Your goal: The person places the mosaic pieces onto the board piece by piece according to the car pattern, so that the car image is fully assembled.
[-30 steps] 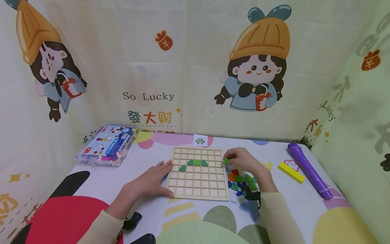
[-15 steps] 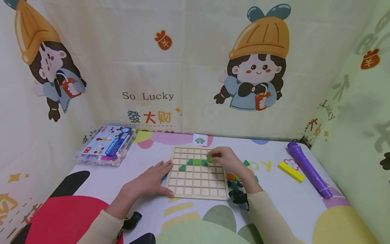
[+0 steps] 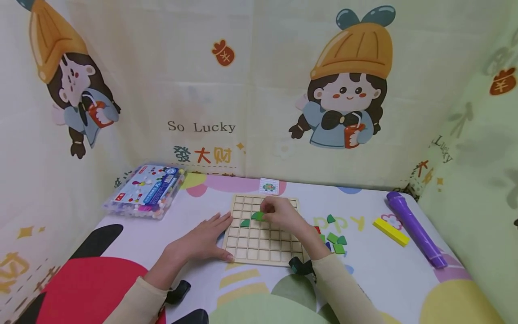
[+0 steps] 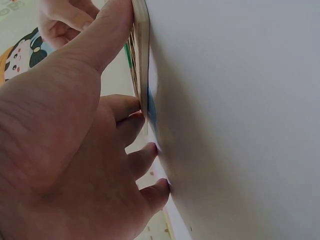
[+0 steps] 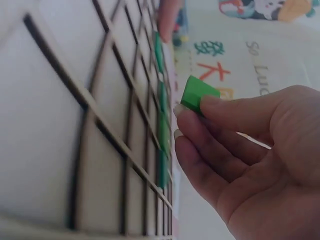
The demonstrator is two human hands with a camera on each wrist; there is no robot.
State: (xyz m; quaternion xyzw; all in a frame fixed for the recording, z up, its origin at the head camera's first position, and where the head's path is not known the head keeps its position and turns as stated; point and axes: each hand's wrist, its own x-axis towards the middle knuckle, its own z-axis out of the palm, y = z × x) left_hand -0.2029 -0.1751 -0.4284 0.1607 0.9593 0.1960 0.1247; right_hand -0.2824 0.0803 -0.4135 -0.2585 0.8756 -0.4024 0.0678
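A wooden grid board [image 3: 254, 251] lies on the table in the head view. Several green tiles [image 3: 257, 216] sit in its upper cells, with a dark green quarter-round piece [image 3: 245, 223] one row lower. My right hand [image 3: 285, 218] is over the upper middle of the board, partly covering that row. In the right wrist view it pinches a green square tile [image 5: 196, 94] between thumb and fingertips, held above the grid surface. My left hand [image 3: 200, 240] rests at the board's left side, fingers extended, the thumb at the near corner; its wrist view shows the thumb touching the board's edge [image 4: 142, 60].
Loose green pieces [image 3: 337, 248] and other coloured ones lie right of the board, some behind the right forearm. A small pattern card [image 3: 269, 186] lies beyond it. A clear bead case [image 3: 143, 191] stands at left; a yellow bar [image 3: 390, 231] and purple tube [image 3: 417, 229] at right.
My right hand has moved left from beside the loose pieces to over the board's upper middle, carrying the green tile. My left hand has stayed at the board's side. The head view has shifted slightly.
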